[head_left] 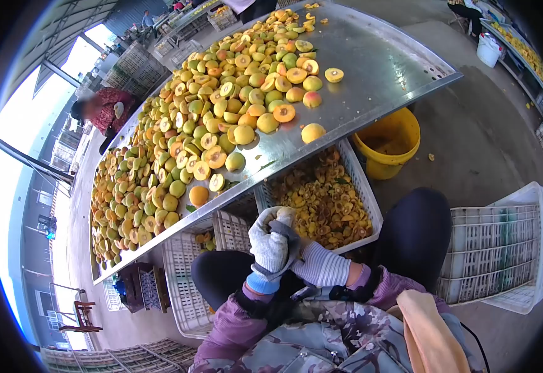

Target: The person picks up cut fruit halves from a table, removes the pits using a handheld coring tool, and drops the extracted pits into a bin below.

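Note:
My left hand (267,244), in a pale grey knit glove with a blue cuff, is closed against my other hand above my lap. My right hand (296,244) wears a glove with a striped cuff and a dark grey part, and its fingers press together with the left ones. Whatever lies between the fingers, if anything, is hidden. Right behind the hands stands a white crate (371,214) of brownish-yellow fruit scraps (327,202). Many halved yellow-green fruits (221,99) with orange flesh cover the metal table (371,68) in front of me.
A yellow bucket (388,146) stands beneath the table's right corner. White plastic crates (495,248) are stacked at my right, and another crate (181,267) sits by my left knee. A person in a red patterned top (111,109) is at the table's left side. A white bucket (488,51) stands farther back.

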